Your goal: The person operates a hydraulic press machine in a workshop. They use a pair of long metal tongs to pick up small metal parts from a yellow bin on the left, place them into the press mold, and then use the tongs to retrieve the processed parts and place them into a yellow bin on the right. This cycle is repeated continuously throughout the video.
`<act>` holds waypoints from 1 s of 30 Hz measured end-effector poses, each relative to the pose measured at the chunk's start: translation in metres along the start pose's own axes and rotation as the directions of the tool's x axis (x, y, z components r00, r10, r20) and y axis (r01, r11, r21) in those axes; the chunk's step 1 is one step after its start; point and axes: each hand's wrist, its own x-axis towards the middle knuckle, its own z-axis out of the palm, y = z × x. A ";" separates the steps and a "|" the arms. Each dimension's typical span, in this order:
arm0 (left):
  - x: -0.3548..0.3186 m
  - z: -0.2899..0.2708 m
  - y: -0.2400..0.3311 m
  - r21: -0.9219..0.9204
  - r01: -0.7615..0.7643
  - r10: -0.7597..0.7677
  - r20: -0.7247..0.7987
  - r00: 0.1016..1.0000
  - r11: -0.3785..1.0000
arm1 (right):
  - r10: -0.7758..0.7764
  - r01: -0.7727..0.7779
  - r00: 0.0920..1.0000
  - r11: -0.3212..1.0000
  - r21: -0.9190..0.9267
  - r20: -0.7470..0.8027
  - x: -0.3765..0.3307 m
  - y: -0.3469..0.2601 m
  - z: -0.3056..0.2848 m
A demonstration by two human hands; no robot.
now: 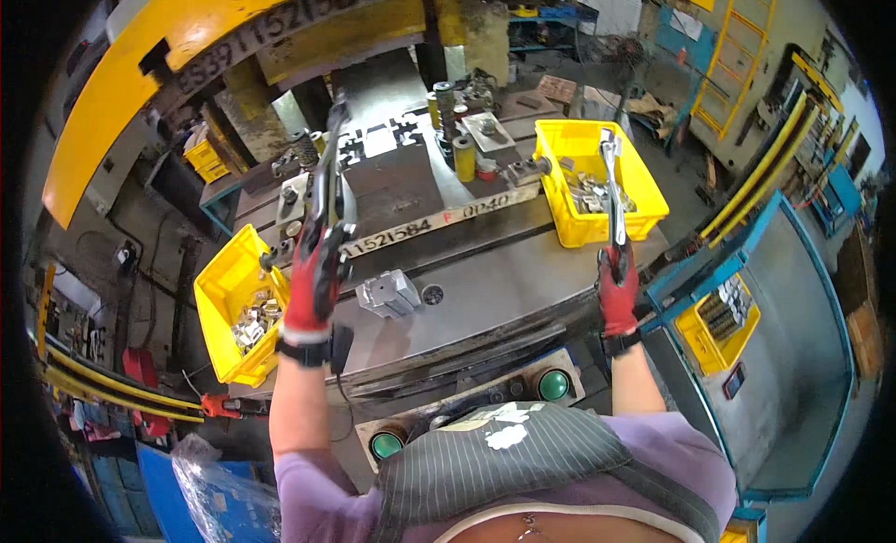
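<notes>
My left hand [314, 280], in a red and black glove, is closed around long dark tongs [326, 184] that reach toward the press die [401, 184]. My right hand [618, 286], gloved in red, grips long silvery tongs [616, 212] pointing away from me over the right yellow bin [583, 230]. Whether their far end pinches a piece is too small to tell. Small metal parts [588, 193] lie in that bin. The left yellow bin [219, 310], beside my left wrist, also holds metal parts [257, 324]. A stack of grey metal pieces [388, 294] rests on the press table between my hands.
Two green buttons [553, 384] sit on a control panel close to my body. Yellow-green springs or posts [464, 159] stand beside the die. At right, a blue-edged metal stand [793, 384] carries another yellow bin [693, 333] and a phone-like object [735, 382]. Yellow guard bars [765, 170] rise beyond.
</notes>
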 end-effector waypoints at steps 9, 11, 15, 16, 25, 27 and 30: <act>-0.134 -0.051 -0.002 -0.161 0.278 -0.317 -0.327 0.891 0.947 | 0.232 -0.224 0.968 0.971 -0.082 0.100 -0.010 0.103 -0.002; -0.151 -0.067 0.004 -0.103 0.202 -0.227 -0.422 0.878 0.974 | 0.188 -0.173 0.980 0.969 -0.175 0.072 -0.021 0.081 0.001; -0.185 -0.094 -0.010 -0.023 0.168 -0.144 -0.628 0.764 0.986 | 0.143 -0.127 0.987 0.975 -0.182 0.076 -0.028 0.093 0.005; -0.193 -0.102 -0.030 -0.044 0.134 -0.129 -0.660 0.740 0.990 | 0.134 -0.120 0.990 0.967 -0.224 0.050 -0.028 0.094 0.006; -0.226 -0.157 -0.091 0.074 0.282 -0.161 -0.672 0.723 0.956 | 0.227 -0.212 0.960 0.972 -0.101 0.162 -0.043 0.048 0.011; -0.205 -0.122 -0.063 -0.044 0.272 -0.236 -0.645 0.727 0.961 | 0.132 -0.201 0.943 0.958 0.203 0.306 -0.060 0.046 0.013; -0.195 -0.098 -0.060 -0.076 0.305 -0.290 -0.586 0.757 0.949 | -0.042 -0.027 0.786 0.994 0.102 0.616 -0.080 -0.055 0.021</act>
